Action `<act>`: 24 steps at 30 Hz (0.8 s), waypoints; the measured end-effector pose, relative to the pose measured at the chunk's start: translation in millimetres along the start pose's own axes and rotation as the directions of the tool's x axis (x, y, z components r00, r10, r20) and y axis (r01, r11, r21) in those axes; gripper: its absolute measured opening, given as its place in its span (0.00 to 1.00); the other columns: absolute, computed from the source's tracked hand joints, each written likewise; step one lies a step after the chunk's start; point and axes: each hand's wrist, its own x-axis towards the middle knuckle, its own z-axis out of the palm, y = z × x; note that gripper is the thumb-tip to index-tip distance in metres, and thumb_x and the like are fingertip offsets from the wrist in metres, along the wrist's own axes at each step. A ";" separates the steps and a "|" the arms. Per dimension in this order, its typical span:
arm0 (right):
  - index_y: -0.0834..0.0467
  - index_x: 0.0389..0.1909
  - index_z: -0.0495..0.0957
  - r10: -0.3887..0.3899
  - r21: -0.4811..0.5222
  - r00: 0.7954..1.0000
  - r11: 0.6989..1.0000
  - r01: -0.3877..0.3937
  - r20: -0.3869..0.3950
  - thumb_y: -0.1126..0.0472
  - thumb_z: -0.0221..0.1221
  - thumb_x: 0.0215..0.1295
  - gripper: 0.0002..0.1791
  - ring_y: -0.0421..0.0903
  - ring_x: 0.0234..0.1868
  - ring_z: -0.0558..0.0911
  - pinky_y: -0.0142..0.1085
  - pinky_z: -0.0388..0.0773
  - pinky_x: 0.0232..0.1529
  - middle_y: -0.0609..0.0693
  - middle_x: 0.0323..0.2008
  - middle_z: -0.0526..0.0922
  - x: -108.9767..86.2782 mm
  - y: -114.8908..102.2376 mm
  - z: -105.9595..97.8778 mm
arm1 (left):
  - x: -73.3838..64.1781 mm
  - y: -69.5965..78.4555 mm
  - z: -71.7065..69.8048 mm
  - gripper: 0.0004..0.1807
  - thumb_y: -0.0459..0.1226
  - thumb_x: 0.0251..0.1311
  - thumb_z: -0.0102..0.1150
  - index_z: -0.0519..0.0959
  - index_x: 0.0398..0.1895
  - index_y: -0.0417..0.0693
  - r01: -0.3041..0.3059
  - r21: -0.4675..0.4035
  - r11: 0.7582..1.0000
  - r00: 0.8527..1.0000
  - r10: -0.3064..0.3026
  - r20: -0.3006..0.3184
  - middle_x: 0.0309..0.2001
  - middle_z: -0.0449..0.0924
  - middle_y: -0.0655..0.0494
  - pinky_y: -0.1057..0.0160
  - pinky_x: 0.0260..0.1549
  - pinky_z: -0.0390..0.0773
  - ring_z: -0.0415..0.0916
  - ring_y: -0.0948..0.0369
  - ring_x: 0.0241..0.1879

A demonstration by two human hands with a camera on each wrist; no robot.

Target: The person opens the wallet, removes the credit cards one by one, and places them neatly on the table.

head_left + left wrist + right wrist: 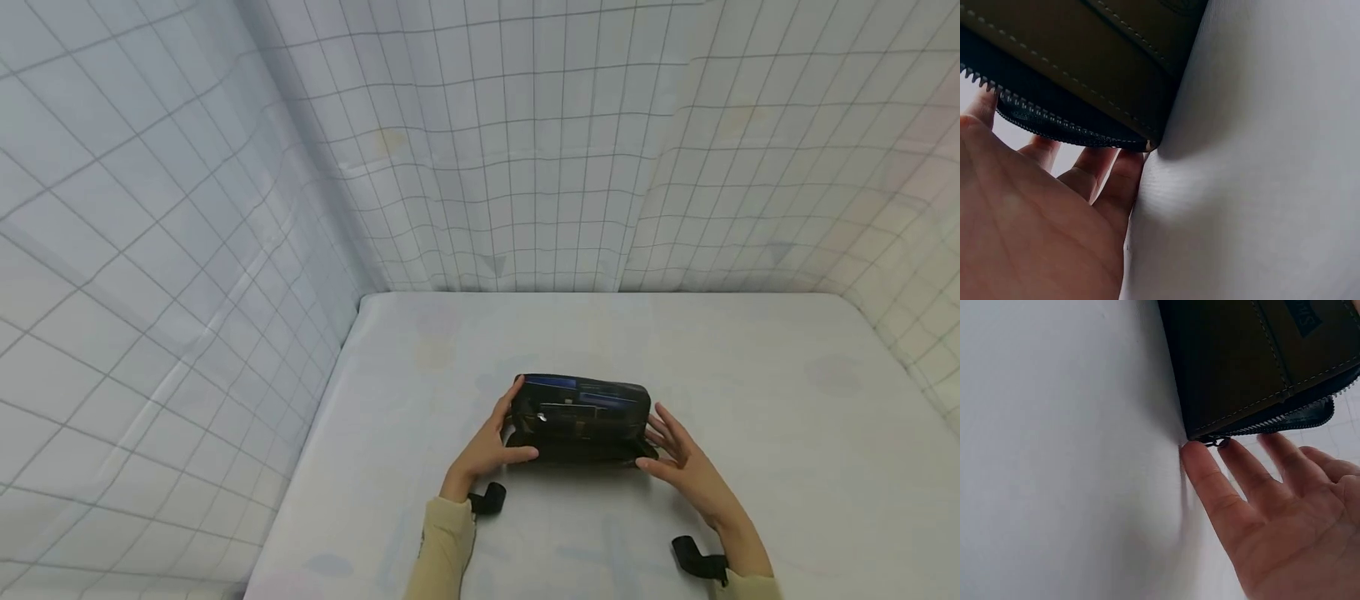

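A dark zip-around wallet [581, 421] stands on the white-covered table, with pale stitching on its leather and its zipper undone at both ends. Blue strips show along its upper part in the head view. My left hand [483, 450] spans the wallet's left end, index finger at the upper corner and thumb in front. Its fingertips touch the toothed zipper edge [1072, 128] in the left wrist view. At the opposite end is my right hand [690, 475], its extended fingers touching the lower corner near the zipper pull [1216, 442]. Both palms are apart from the leather.
The white table [405, 375] has faint coloured patches. White gridded curtains [510, 167] hang behind it and along both sides. A black wrist device [489, 498] sits on the left wrist, another black device [697, 560] on the right.
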 end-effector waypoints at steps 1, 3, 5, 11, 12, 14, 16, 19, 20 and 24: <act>0.48 0.74 0.37 0.003 -0.020 1.000 1.000 -0.003 -0.002 0.53 0.62 0.60 0.50 0.59 0.69 0.55 0.25 0.69 0.50 0.55 0.71 0.50 -0.7 -0.8 -0.4 | 0.5 -4.0 0.4 0.56 0.45 0.50 0.68 0.37 0.73 0.65 -0.006 0.001 1.000 1.000 0.006 -0.003 0.73 0.31 0.66 0.46 0.67 0.43 0.30 0.59 0.72; 0.47 0.74 0.38 0.010 -0.076 1.000 0.997 -0.010 -0.007 0.50 0.62 0.59 0.50 0.59 0.67 0.59 0.33 0.72 0.51 0.56 0.70 0.52 -2.2 -3.8 -1.8 | 2.3 -12.9 1.4 0.57 0.47 0.49 0.69 0.37 0.73 0.68 -0.014 0.008 1.000 1.000 0.014 -0.010 0.73 0.32 0.67 0.45 0.66 0.44 0.31 0.60 0.72; 0.46 0.73 0.39 0.003 -0.145 1.000 0.989 -0.005 -0.014 0.48 0.62 0.57 0.51 0.59 0.66 0.62 0.41 0.73 0.52 0.56 0.69 0.55 -3.2 -8.5 -3.9 | 4.1 -21.2 2.1 0.57 0.49 0.47 0.69 0.38 0.73 0.70 -0.021 0.023 1.000 1.000 0.021 -0.020 0.73 0.32 0.69 0.45 0.66 0.44 0.32 0.61 0.72; 0.40 0.72 0.45 -0.136 -0.365 0.990 0.924 0.117 -0.027 0.46 0.63 0.56 0.48 0.55 0.62 0.67 0.48 0.72 0.51 0.55 0.66 0.62 -1.2 -32.6 -13.9 | 5.0 -31.6 2.2 0.58 0.54 0.43 0.70 0.39 0.72 0.73 -0.037 0.040 0.999 0.998 0.039 -0.042 0.73 0.33 0.70 0.42 0.65 0.45 0.33 0.61 0.72; 0.40 0.71 0.48 -0.169 -0.394 0.985 0.908 0.140 -0.039 0.47 0.64 0.55 0.46 0.54 0.61 0.68 0.46 0.73 0.50 0.55 0.65 0.64 0.2 -38.2 -15.8 | 5.1 -31.7 2.2 0.58 0.54 0.43 0.70 0.39 0.72 0.73 -0.035 0.042 0.998 0.999 0.037 -0.040 0.73 0.33 0.69 0.42 0.65 0.45 0.33 0.61 0.72; 0.42 0.69 0.55 -0.226 -0.446 0.972 0.878 0.172 -0.071 0.47 0.63 0.56 0.41 0.49 0.58 0.70 0.41 0.74 0.49 0.53 0.61 0.69 5.2 -49.9 -18.9 | 5.5 -31.1 2.4 0.59 0.54 0.44 0.70 0.38 0.72 0.73 -0.033 0.045 0.998 0.999 0.035 -0.036 0.73 0.32 0.69 0.42 0.65 0.46 0.33 0.60 0.72; 0.45 0.64 0.63 -0.277 -0.484 0.956 0.852 0.198 -0.097 0.47 0.63 0.57 0.34 0.44 0.52 0.73 0.35 0.74 0.46 0.49 0.54 0.74 12.4 -63.0 -20.9 | 6.5 -31.1 2.6 0.58 0.52 0.45 0.70 0.38 0.72 0.73 -0.031 0.045 0.999 0.999 0.032 -0.029 0.73 0.32 0.69 0.42 0.64 0.46 0.33 0.60 0.72; 0.48 0.51 0.73 -0.325 -0.498 0.943 0.830 0.250 -0.069 0.48 0.63 0.57 0.22 0.39 0.41 0.76 0.33 0.74 0.40 0.44 0.41 0.78 26.8 -83.6 -20.2 | 7.7 -31.0 3.1 0.58 0.49 0.46 0.70 0.37 0.72 0.74 -0.029 0.051 0.998 0.999 0.031 -0.026 0.73 0.33 0.69 0.41 0.64 0.46 0.33 0.60 0.72; 0.49 0.47 0.75 -0.327 -0.495 0.944 0.827 0.267 -0.037 0.48 0.63 0.57 0.18 0.38 0.38 0.76 0.33 0.75 0.39 0.42 0.37 0.79 32.6 -90.0 -18.7 | 7.8 -31.1 3.1 0.58 0.49 0.46 0.70 0.37 0.72 0.75 -0.026 0.054 0.998 0.999 0.027 -0.024 0.73 0.33 0.69 0.41 0.64 0.46 0.33 0.60 0.72; 0.46 0.35 0.77 -0.269 -0.520 0.952 0.798 0.304 0.144 0.43 0.61 0.57 0.13 0.36 0.29 0.77 0.34 0.75 0.33 0.38 0.27 0.79 58.7 -110.9 -7.8 | 4.9 -31.9 2.6 0.59 0.54 0.44 0.70 0.36 0.72 0.76 -0.009 0.076 0.997 0.999 0.012 -0.041 0.73 0.32 0.70 0.41 0.64 0.47 0.33 0.59 0.72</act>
